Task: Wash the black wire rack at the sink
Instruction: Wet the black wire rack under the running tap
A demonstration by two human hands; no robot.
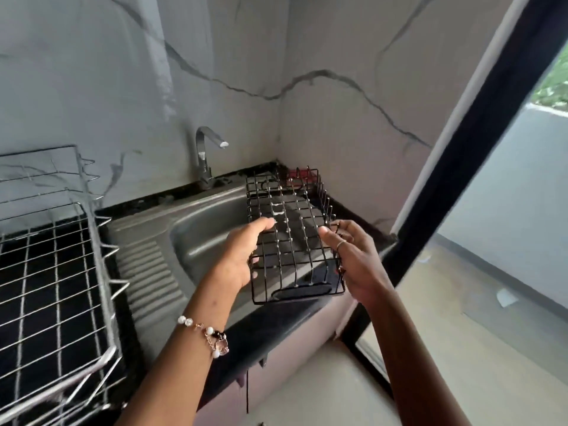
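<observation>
A black wire rack [289, 232], a long narrow basket of thin bars, is held above the right side of the steel sink [199, 232]. My left hand [242, 256] grips its left side, thumb over the top edge. On the rack's right side my right hand [350, 259] holds the near corner, a ring on one finger. The rack's far end reaches toward the back corner of the counter. A chrome tap [206, 155] stands behind the basin, with no water running.
A silver wire dish rack [55, 272] fills the left, over the black counter. The sink's ribbed drainboard [147, 272] lies between it and the basin. A red object [299, 176] sits in the back corner. A black window frame [461, 155] runs along the right.
</observation>
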